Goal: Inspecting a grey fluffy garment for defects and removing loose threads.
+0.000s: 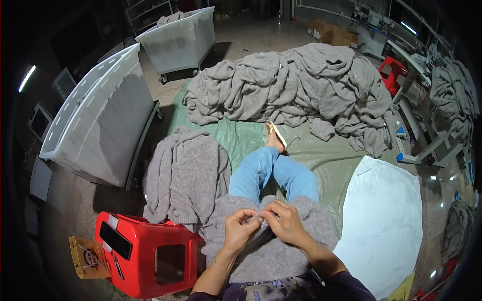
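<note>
A grey-brown knitted sweater lies spread over my lap. Near its middle, my left hand and my right hand meet, fingertips almost touching. Each one pinches a small fold of the knit between thumb and fingers. Whether anything finer, such as a thread, is in the pinch is too small to tell. Beside my left leg, another knitted sweater of the same colour lies laid out, its lower edge reaching the red plastic stool.
A dark phone and a small slim tool rest on the stool, with a yellow paper bag at its side. Ahead lies a long heap of knitwear. Wheeled bins stand left; a white sheet lies right.
</note>
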### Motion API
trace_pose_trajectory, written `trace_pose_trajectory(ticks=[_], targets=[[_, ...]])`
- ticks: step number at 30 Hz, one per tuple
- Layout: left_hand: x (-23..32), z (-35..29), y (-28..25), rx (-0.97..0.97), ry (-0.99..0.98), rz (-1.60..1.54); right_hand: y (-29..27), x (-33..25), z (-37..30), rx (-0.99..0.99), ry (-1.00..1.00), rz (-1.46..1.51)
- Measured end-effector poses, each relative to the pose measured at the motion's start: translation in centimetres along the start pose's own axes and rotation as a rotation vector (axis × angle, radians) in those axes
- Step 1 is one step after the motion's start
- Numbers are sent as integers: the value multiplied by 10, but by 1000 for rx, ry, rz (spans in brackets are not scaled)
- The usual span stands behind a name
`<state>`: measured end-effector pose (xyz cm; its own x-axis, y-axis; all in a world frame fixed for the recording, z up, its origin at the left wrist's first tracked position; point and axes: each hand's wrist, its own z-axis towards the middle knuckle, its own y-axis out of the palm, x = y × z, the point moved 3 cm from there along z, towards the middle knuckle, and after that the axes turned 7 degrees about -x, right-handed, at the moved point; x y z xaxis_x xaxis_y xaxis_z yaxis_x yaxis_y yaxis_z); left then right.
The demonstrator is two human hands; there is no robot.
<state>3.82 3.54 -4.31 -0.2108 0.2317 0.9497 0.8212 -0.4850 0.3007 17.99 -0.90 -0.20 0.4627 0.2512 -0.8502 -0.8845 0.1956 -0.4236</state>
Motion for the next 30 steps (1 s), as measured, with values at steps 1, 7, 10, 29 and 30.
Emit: trace_pose_trajectory(ticks=[1,7,10,29,30], targets=[[0,1,1,13,-15,-78,-2,-3,2,18,-46,-16],[-11,5,2,36,-57,-342,6,-10,-1,81,-177,-160],[-18,0,2,90,3,-356,9,-10,-1,78,-208,-162],[22,-16,-23,-70,-123,-461,-92,23,-53,165,267,-88],[27,-15,-20,-70,-94,-486,-93,21,-54,245,297,-36]])
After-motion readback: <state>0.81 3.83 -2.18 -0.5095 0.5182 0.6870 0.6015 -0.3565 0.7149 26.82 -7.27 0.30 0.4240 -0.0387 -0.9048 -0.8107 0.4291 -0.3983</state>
